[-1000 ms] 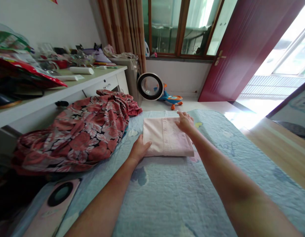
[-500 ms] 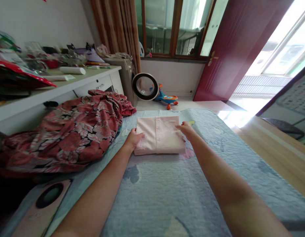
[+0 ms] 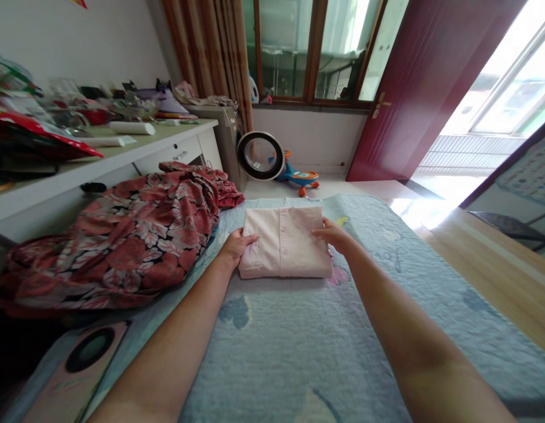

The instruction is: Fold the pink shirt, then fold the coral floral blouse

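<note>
A folded pale pink shirt (image 3: 285, 242) lies flat on the light blue quilt (image 3: 299, 341). My left hand (image 3: 235, 245) grips its left edge, thumb on top. On the opposite side my right hand (image 3: 335, 235) holds the right edge with the fingers curled around it. Both forearms stretch forward over the quilt.
A crumpled red floral cloth (image 3: 131, 235) is heaped left of the shirt. A pink phone (image 3: 74, 370) lies at the near left. A cluttered white desk (image 3: 78, 164) runs along the left wall. A toy car (image 3: 299, 176) and a washing machine (image 3: 246, 150) stand beyond the bed, a wooden edge (image 3: 497, 276) to the right.
My right hand slid from the shirt's top far corner down to its right edge. My left hand moved up along the left edge. Both now clasp the shirt's sides.
</note>
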Demonstrator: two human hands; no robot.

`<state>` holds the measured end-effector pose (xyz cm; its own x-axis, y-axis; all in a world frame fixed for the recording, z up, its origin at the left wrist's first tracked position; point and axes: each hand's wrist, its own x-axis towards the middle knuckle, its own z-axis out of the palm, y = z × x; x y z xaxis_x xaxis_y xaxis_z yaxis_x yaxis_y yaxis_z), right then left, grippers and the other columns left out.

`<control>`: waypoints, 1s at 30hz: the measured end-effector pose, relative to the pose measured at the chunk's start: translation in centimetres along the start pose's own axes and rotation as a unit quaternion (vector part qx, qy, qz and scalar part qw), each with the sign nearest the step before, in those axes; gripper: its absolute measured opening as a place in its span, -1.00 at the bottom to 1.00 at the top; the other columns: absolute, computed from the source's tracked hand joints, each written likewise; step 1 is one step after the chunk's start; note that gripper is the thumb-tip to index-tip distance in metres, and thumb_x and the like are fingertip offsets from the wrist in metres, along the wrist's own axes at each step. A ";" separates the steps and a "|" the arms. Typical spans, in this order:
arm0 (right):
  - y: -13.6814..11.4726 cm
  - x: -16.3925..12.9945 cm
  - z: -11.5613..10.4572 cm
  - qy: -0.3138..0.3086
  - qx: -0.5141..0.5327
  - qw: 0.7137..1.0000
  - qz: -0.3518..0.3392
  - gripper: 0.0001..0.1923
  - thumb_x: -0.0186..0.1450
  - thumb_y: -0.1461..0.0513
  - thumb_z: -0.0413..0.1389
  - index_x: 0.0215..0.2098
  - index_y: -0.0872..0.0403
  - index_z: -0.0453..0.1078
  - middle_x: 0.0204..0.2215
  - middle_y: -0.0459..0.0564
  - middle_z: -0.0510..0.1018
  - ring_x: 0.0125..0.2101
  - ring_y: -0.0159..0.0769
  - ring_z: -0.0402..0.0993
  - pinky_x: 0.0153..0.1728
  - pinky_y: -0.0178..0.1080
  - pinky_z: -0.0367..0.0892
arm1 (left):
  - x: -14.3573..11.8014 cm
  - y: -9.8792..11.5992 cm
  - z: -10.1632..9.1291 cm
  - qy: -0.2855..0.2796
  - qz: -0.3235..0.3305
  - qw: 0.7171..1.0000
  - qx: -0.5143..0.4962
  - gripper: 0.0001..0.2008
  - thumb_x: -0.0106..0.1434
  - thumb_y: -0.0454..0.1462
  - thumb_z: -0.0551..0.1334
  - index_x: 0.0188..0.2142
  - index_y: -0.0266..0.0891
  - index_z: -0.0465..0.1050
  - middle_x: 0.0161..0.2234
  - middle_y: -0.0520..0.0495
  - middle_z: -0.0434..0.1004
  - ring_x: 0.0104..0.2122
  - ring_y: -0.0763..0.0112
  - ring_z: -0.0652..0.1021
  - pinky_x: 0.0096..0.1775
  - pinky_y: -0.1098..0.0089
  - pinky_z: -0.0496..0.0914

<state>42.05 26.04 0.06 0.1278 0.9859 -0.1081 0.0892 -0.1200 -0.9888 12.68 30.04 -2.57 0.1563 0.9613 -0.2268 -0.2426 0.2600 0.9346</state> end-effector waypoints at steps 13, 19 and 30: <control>-2.2 -3.8 0.1 0.048 0.111 0.983 0.136 -0.87 0.20 0.30 0.14 -0.26 0.12 0.37 -0.43 0.01 0.55 -0.43 -0.32 0.50 -0.35 -0.27 0.46 | -1.8 0.9 -0.4 -0.075 -0.003 0.997 -0.020 -0.45 0.02 -0.35 0.40 0.03 -0.26 0.38 -0.18 -0.16 0.65 -0.27 0.25 0.65 -0.19 0.27 0.56; 0.5 -5.5 0.4 0.065 0.091 0.979 0.169 -0.80 0.15 0.22 0.26 -0.29 0.07 0.36 -0.52 -0.10 0.51 -0.57 -0.36 0.44 -0.57 -0.35 0.35 | -1.5 0.9 -0.6 -0.024 -0.137 0.989 0.042 -0.73 0.08 -0.35 0.35 -0.19 -0.38 0.52 -0.35 -0.24 0.67 -0.36 0.20 0.66 -0.34 0.33 0.55; 1.8 -7.5 1.5 0.011 0.169 0.979 0.114 -0.71 -0.03 0.27 0.33 -0.32 0.11 0.48 -0.42 0.04 0.64 -0.47 -0.25 0.53 -0.40 -0.26 0.46 | -3.6 0.4 -1.5 -0.127 -0.070 0.987 0.063 -0.37 -0.07 -0.24 0.48 0.03 -0.23 0.44 -0.18 -0.20 0.67 -0.25 0.15 0.66 -0.21 0.23 0.55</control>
<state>39.77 18.58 -1.05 0.1285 0.9345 -0.3320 -0.2760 -0.2878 -0.9171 10.62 26.84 -1.78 0.4183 0.8591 -0.2949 -0.0827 0.3593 0.9295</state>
